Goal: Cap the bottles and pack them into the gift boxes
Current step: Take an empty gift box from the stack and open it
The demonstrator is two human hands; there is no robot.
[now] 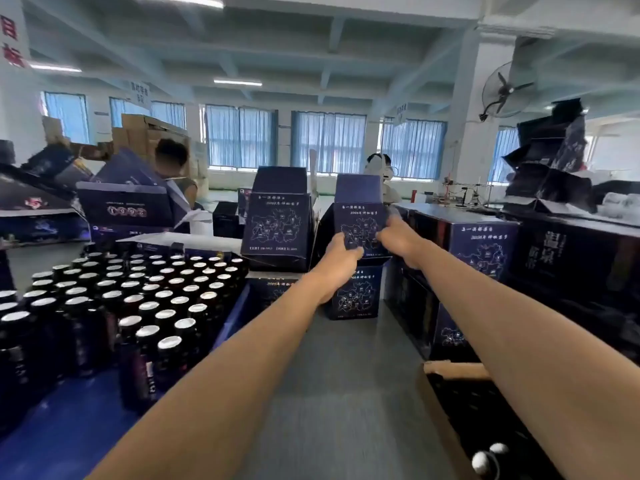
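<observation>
Both arms reach forward across the grey table [346, 393] toward its far edge, where the left hand [341, 252] and the right hand [398, 237] hold a dark blue gift box [360, 216] between them. The left hand's fingers curl round the box's lower left side and the right hand grips its right side; the picture is too blurred to show the fingers more closely. The gift box has its top flap standing up, and it sits upright on a lower gift box [360, 296] of the same print. Just beside them to the left stands an open gift box [277, 230], also with its flap raised.

Along the table's left edge, many dark bottles [138, 296] with silver tops stand upright in close rows in a blue tray [235, 306], well apart from the hands. Along the right edge runs a row of large dark cartons [485, 244]. At the near right corner is a brown cardboard box [450, 370] with dark contents
</observation>
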